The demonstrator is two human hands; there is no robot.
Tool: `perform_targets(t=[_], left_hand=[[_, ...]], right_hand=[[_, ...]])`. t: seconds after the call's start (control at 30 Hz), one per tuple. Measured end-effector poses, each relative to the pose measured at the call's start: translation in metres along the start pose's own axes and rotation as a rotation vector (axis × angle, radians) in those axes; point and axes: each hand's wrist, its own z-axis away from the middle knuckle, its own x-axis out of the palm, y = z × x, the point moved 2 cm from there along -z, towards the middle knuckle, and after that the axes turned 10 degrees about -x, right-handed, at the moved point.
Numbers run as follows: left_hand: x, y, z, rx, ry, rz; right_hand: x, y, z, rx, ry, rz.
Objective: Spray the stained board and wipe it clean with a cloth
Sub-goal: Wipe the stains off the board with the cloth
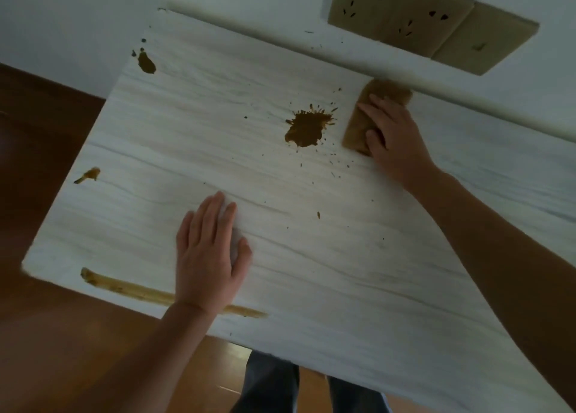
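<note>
White, wood-grained board (311,256) fills most of the view, its far edge against a pale wall and a dark wooden floor (46,194) showing to its left and below its near edge. Several brown stains mark it: a large splat (307,129) with fine spatter round it far of centre, a blot (146,63) near the far-left corner, a small smear (90,174) at the left edge, and a long streak (124,286) along the near-left edge.

A brown cloth (386,88) lies on the board at the far right, just right of the large splat and not touching it. The right hand (396,138) lies on top of it, fingers laid fairly straight and slightly spread, pressing it down.

The left hand (205,256) rests palm down on bare board near the middle, fingers straight and close together, thumb held out; its wrist crosses the long streak.

A tan socket panel (427,23) sits on the wall beyond the cloth. Dark trouser legs (271,381) show under the near edge.
</note>
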Motion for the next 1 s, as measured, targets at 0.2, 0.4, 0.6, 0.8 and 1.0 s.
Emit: perform_targets(t=[0.2, 0.4, 0.6, 0.8, 1.0], left_hand=[[0.001, -0.001, -0.001, 0.003, -0.001, 0.008], [0.001, -0.001, -0.001, 0.011, 0.011, -0.003], [0.001, 0.0, -0.001, 0.004, 0.004, -0.014], [0.0, 0.0, -0.001, 0.0, 0.003, -0.013], [0.001, 0.0, -0.001, -0.003, 0.004, -0.011]], right_hand=[[-0.004, 0.002, 0.03, 0.043, -0.032, 0.083], [0.003, -0.01, -0.053, 0.119, 0.04, 0.065], [0.02, -0.046, 0.018, -0.179, -0.105, 0.082], [-0.004, -0.022, 0.117, -0.203, -0.212, 0.124], [0.006, -0.022, 0.02, 0.13, 0.013, 0.104]])
